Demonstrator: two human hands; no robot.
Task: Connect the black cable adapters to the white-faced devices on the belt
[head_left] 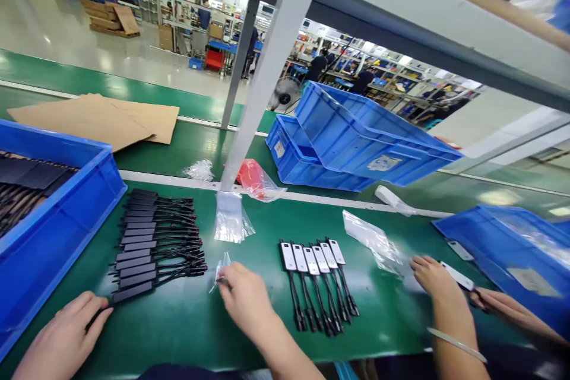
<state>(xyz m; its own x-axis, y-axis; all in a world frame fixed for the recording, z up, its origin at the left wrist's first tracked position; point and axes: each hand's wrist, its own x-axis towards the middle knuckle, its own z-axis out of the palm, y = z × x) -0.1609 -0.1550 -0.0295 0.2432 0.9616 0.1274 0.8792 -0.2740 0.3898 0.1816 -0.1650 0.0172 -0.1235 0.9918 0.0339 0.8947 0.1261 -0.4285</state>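
Note:
My left hand is at the lower left, its thumb and fingertips closed on the end of the nearest black cabled box. That box is the front one in a stacked row of black cabled boxes. At the centre my right hand pinches a small clear plastic bag; its fingers partly cover the bag. Just beyond it lies a pile of flat clear bags. Right of my right hand, several cabled boxes with white faces lie side by side, cables towards me.
A blue bin of black cabled parts stands left. At right, a co-worker's hands hold a white-faced box near another blue bin. Stacked blue crates, a red bag, cardboard sheets and a post are behind.

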